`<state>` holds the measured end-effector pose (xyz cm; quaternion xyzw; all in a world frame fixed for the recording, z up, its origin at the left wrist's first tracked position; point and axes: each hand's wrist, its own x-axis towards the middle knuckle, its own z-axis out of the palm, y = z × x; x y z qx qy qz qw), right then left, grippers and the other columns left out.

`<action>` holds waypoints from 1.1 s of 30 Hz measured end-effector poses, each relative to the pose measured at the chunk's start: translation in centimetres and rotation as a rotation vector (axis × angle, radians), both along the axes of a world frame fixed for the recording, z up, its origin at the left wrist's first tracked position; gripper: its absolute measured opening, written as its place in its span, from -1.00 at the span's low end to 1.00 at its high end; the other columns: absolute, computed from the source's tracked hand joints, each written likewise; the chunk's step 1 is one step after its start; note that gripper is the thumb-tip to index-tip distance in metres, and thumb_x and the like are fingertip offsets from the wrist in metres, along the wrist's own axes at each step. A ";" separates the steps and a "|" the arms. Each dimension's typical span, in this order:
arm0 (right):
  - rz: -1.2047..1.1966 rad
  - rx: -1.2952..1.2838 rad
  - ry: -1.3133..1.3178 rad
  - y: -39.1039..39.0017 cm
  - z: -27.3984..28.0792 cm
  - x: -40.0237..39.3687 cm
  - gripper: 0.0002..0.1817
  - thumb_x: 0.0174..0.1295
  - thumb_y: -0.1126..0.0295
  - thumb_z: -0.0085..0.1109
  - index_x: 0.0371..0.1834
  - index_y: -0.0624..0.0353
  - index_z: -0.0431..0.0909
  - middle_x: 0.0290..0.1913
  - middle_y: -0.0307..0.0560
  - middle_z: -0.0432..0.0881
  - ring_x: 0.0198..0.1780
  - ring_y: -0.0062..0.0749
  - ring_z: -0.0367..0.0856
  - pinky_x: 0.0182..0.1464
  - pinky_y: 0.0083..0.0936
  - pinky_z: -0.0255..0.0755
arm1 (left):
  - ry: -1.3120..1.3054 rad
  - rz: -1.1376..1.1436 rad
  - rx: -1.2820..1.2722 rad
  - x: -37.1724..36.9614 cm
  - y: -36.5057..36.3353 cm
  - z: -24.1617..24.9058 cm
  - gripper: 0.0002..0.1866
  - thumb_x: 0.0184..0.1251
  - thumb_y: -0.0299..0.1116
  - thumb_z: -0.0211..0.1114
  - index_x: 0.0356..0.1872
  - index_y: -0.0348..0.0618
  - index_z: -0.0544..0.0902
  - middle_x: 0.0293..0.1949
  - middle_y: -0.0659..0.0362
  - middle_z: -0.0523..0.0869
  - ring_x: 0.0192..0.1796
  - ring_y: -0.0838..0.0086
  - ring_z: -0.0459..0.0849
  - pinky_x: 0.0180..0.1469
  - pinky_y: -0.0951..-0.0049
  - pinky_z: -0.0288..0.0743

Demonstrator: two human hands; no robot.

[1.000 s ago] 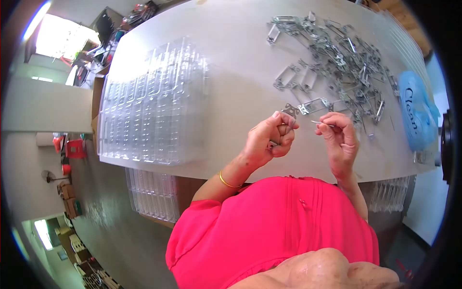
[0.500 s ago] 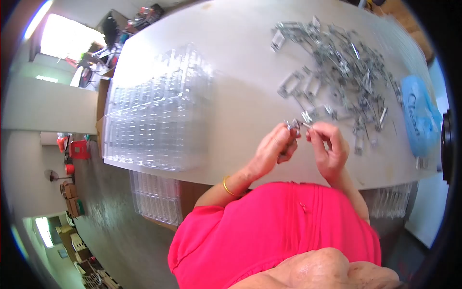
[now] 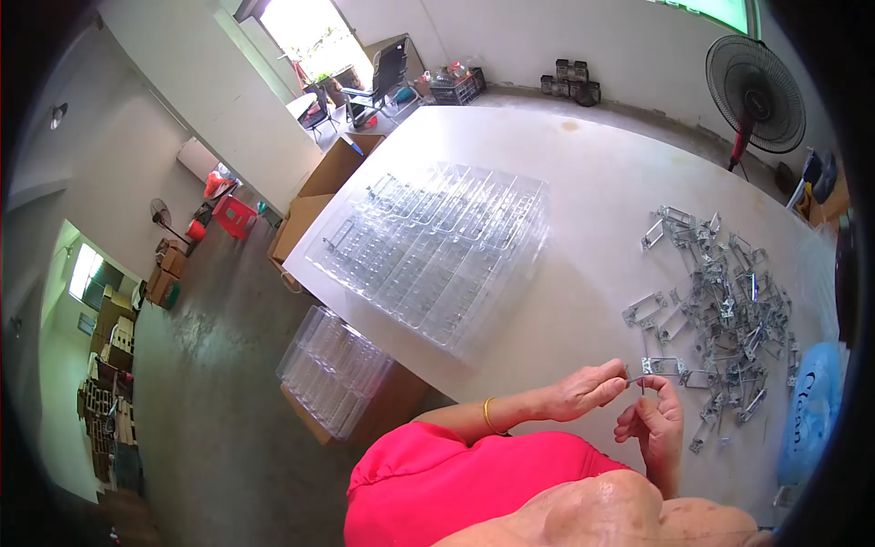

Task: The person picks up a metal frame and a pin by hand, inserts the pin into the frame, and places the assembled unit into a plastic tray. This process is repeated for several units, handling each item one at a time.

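My left hand point(image 3: 588, 390), with a yellow bangle at its wrist, pinches a small metal part point(image 3: 635, 378), mostly covered by the fingertips. Thumb and forefinger of my right hand point(image 3: 660, 421) close on a thin metal rod point(image 3: 643, 388) right at that part. Both hands meet over the table's near edge. Just beyond them lies a metal bracket point(image 3: 663, 366), at the near side of a loose pile of silvery metal brackets point(image 3: 729, 305).
Stacked clear plastic trays point(image 3: 437, 246) stand on the white table point(image 3: 583, 210) at left. More clear trays point(image 3: 335, 369) rest on a cardboard box below the edge. A blue bag point(image 3: 810, 410) lies at far right. A fan point(image 3: 755, 96) stands behind the table.
The view has swung left and up, showing more of the room and fan. My hands now appear lower and farther right, still together at the small metal part.
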<state>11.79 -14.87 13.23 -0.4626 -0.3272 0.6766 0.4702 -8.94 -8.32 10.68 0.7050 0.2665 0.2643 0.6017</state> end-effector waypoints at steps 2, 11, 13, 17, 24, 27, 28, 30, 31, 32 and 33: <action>0.004 0.008 -0.068 -0.2 0.4 -0.2 -0.74 0.55 0.40 0.03 0.20 0.22 0.34 -0.47 -0.05 0.67 -0.54 -0.42 0.67 -0.47 -0.49 0.62 | -0.035 -0.018 -0.013 0.0 -0.1 0.1 -0.54 0.71 0.03 -0.15 -0.03 -0.25 0.40 -0.42 -0.08 0.53 -0.34 -0.03 0.57 -0.22 0.07 0.43; 0.128 0.096 -0.164 -0.4 -1.4 1.1 -0.75 0.55 0.48 -0.03 0.20 0.29 0.41 -0.41 -0.02 0.71 -0.48 -0.38 0.72 -0.41 -0.49 0.64 | 0.154 -0.159 0.116 0.1 -0.6 0.3 -0.55 0.70 0.05 -0.14 0.00 -0.21 0.41 -0.30 -0.10 0.63 -0.24 -0.08 0.64 -0.17 0.04 0.47; 0.130 0.081 -0.132 -0.4 -0.9 1.1 -0.73 0.54 0.44 -0.02 0.21 0.29 0.40 -0.39 0.00 0.71 -0.47 -0.36 0.73 -0.41 -0.46 0.65 | 0.147 -0.154 0.115 0.1 -0.7 0.2 -0.54 0.70 0.05 -0.14 0.00 -0.22 0.42 -0.29 -0.10 0.63 -0.23 -0.08 0.64 -0.16 0.05 0.47; 0.126 0.013 -0.009 -0.4 -0.8 1.5 -0.73 0.54 0.38 0.00 0.17 0.28 0.45 -0.32 0.03 0.73 -0.37 -0.31 0.76 -0.30 -0.39 0.68 | 0.036 -0.173 0.111 0.1 -0.6 -0.7 -0.52 0.70 0.06 -0.12 0.02 -0.23 0.44 -0.29 -0.12 0.64 -0.22 -0.08 0.64 -0.16 0.04 0.48; 0.191 0.109 -0.255 0.3 -4.7 4.2 -0.84 0.50 0.36 0.14 -0.20 0.19 0.62 -0.37 -0.29 0.61 -0.43 -0.66 0.45 -0.34 -0.65 0.34 | 0.212 -0.298 0.122 0.3 -0.8 -0.4 -0.56 0.66 0.01 -0.02 0.05 -0.22 0.49 -0.27 -0.15 0.66 -0.20 -0.11 0.66 -0.11 -0.01 0.49; -0.052 0.068 -0.188 0.7 -4.5 4.1 -0.87 0.48 0.35 0.21 -0.21 0.16 0.58 -0.43 -0.34 0.52 -0.49 -0.69 0.42 -0.45 -0.66 0.29 | 0.100 -0.305 0.060 0.7 -1.1 -1.5 -0.57 0.64 0.00 0.05 0.07 -0.23 0.53 -0.33 -0.03 0.65 -0.28 0.10 0.66 -0.18 0.11 0.51; -0.163 0.053 -0.196 0.8 -4.2 3.8 -0.87 0.48 0.35 0.21 -0.21 0.15 0.57 -0.45 -0.35 0.50 -0.51 -0.70 0.39 -0.48 -0.67 0.26 | 0.038 -0.309 -0.113 0.7 -1.2 -1.6 -0.58 0.65 -0.02 0.02 0.05 -0.23 0.53 -0.39 0.05 0.60 -0.36 0.23 0.60 -0.28 0.19 0.46; -0.319 0.087 -0.237 0.7 -2.9 3.4 -0.89 0.50 0.35 0.19 -0.15 0.14 0.56 -0.41 -0.29 0.57 -0.52 -0.69 0.45 -0.48 -0.68 0.31 | -0.095 -0.242 -0.500 0.8 -0.8 -0.9 -0.58 0.67 -0.03 -0.01 0.01 -0.26 0.53 -0.46 0.18 0.50 -0.46 0.47 0.43 -0.45 0.41 0.30; -0.353 0.122 -0.197 0.4 -2.4 3.0 -0.91 0.50 0.39 0.19 -0.12 0.16 0.56 -0.37 -0.24 0.62 -0.46 -0.66 0.53 -0.43 -0.67 0.39 | -0.166 -0.167 -0.704 0.9 -0.6 -0.4 -0.57 0.67 -0.03 -0.02 -0.01 -0.27 0.53 -0.46 0.21 0.45 -0.49 0.58 0.34 -0.51 0.53 0.19; -0.384 0.179 -0.159 0.1 -1.9 2.5 -0.92 0.50 0.42 0.19 -0.09 0.19 0.55 -0.32 -0.18 0.68 -0.41 -0.64 0.62 -0.39 -0.65 0.47 | -0.268 -0.116 -0.852 1.1 -0.5 -0.5 -0.54 0.67 -0.02 -0.03 -0.02 -0.31 0.52 -0.48 0.19 0.45 -0.51 0.60 0.29 -0.53 0.57 0.11; -0.403 0.157 -0.175 -0.4 -1.6 1.9 -0.92 0.50 0.42 0.19 -0.09 0.19 0.55 -0.32 -0.18 0.68 -0.41 -0.64 0.62 -0.39 -0.65 0.47 | -0.367 -0.058 -0.987 1.2 -0.3 -0.7 -0.51 0.68 -0.01 -0.05 -0.03 -0.34 0.52 -0.49 0.17 0.45 -0.54 0.62 0.25 -0.55 0.60 0.02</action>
